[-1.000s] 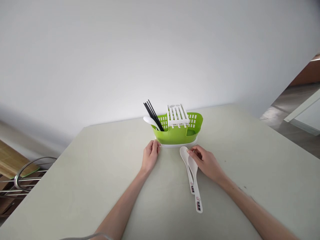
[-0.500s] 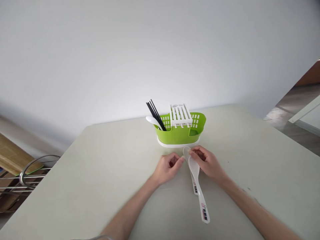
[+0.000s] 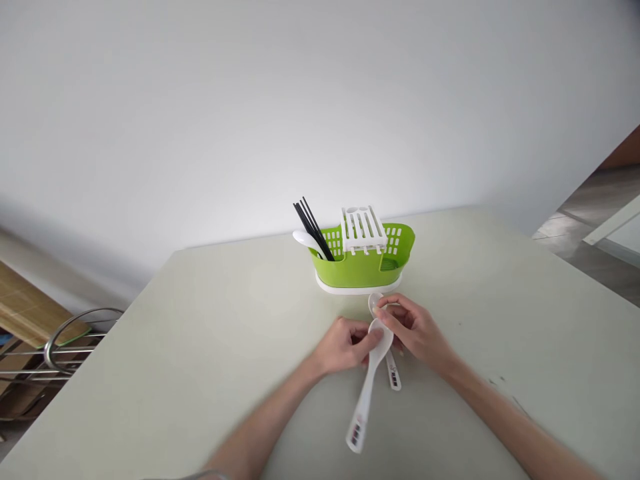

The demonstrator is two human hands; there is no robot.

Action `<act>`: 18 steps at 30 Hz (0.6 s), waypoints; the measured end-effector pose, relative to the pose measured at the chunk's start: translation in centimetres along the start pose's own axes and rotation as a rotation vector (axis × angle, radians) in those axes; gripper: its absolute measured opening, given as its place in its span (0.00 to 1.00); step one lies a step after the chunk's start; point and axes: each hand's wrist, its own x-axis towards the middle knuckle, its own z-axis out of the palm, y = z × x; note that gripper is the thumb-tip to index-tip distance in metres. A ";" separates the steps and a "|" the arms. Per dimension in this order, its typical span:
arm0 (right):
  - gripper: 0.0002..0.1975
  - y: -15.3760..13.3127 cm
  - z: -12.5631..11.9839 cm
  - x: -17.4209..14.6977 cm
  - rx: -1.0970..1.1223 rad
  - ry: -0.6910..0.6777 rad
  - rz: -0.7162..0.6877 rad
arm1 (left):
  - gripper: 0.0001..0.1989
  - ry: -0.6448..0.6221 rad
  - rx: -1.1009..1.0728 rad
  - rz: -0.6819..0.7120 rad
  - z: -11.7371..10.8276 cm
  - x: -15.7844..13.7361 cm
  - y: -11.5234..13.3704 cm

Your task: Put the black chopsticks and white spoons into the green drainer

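Note:
My left hand (image 3: 353,343) pinches the bowl of a white spoon (image 3: 369,383) between thumb and fingers. Its long handle, with a dark label near the end, slants toward me. My right hand (image 3: 413,327) is closed, thumb and fingers at the bowl of a second white spoon (image 3: 394,375), which lies behind the first and is partly covered by it and by my fingers. Its thumb also comes close to the tip of the front spoon; whether they touch I cannot tell. Just beyond both hands stands a green utensil basket (image 3: 355,273) on a white base.
Black chopsticks (image 3: 314,230) and a white spoon (image 3: 307,241) lean out of the basket's left end. A white slatted rack (image 3: 364,230) with hooks bridges its middle. The pale table (image 3: 225,320) meets a wall behind. A metal rack (image 3: 65,357) stands low at left.
My left hand has moved right and taken the front spoon's bowl. That spoon's handle has swung left. My right hand has stayed almost in place.

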 end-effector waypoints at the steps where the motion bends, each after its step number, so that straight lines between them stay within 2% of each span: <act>1: 0.18 -0.1 -0.1 0.0 0.015 0.000 0.003 | 0.29 0.021 -0.018 -0.004 -0.2 0.1 0.0; 8: 0.19 -0.3 -0.8 0.8 0.044 0.047 0.042 | 0.32 0.288 -0.208 -0.061 -0.8 0.9 -0.5; 12: 0.20 0.0 -1.2 1.2 0.055 0.082 0.077 | 0.30 0.523 -0.193 -0.001 -1.1 0.8 -0.8; 16: 0.22 0.3 -1.4 1.5 0.089 0.066 0.086 | 0.25 0.846 -0.159 0.102 -3.8 0.0 0.8; 18: 0.23 0.3 -1.3 1.5 0.095 0.051 0.078 | 0.22 0.944 -0.130 0.187 -5.9 -0.5 2.3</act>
